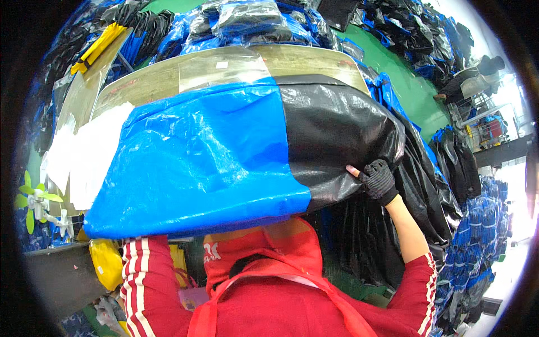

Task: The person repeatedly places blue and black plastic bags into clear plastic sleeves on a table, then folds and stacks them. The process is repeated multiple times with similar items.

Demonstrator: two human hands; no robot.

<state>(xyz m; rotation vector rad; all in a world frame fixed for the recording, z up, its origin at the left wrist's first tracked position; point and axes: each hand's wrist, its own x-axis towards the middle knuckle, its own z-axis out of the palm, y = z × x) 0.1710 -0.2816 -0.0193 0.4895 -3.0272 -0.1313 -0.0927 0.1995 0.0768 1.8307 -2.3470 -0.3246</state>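
A large glossy plastic sheet, blue (pixel 208 151) on the left and black (pixel 331 121) on the right, is spread over the table before me. My right hand (pixel 378 180), in a black dotted glove with a bare thumb tip, rests on the black part near its near right edge. Its fingers are curled in against the plastic and the thumb points left. Beneath the blue part's near left edge my left forearm (pixel 145 264) disappears, so the left hand is hidden. A clear sheet (pixel 219 70) with a small white label lies beyond the blue part.
White sheets (pixel 90 160) lie at the table's left, near a small green-bladed fan (pixel 36 199). Yellow folded material (pixel 98 48) rests at the far left. Blue and black bundles (pixel 241 22) are piled beyond the table. Black sheeting (pixel 421 185) hangs off the right side.
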